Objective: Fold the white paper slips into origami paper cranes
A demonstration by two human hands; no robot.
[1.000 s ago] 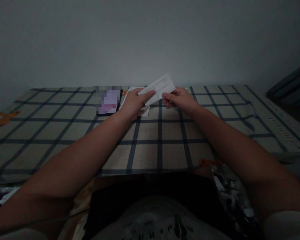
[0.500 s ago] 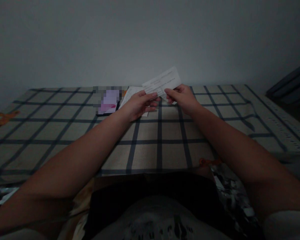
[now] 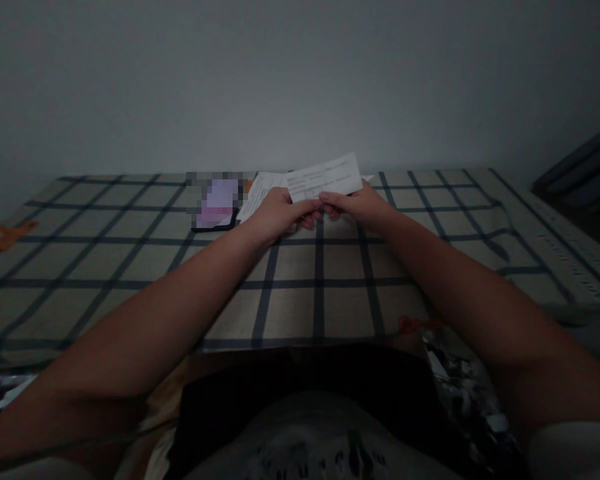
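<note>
A small white printed paper slip [image 3: 325, 177] is held up just above the checked bed sheet [image 3: 320, 280], near the wall. My left hand [image 3: 275, 215] pinches its lower left edge between thumb and fingers. My right hand [image 3: 357, 203] pinches its lower right part, and the two hands touch under the slip. Behind my left hand lies another white sheet of paper [image 3: 260, 189], flat on the bed.
A phone with a lit pinkish screen [image 3: 216, 204] lies left of the papers. A plain wall [image 3: 300, 80] rises behind the bed. A dark object [image 3: 580, 173] stands at the right edge. My lap with dark clothing [image 3: 305, 413] fills the bottom.
The slip has come down and turned nearly level after being raised and tilted. My two hands have moved closer together beneath it.
</note>
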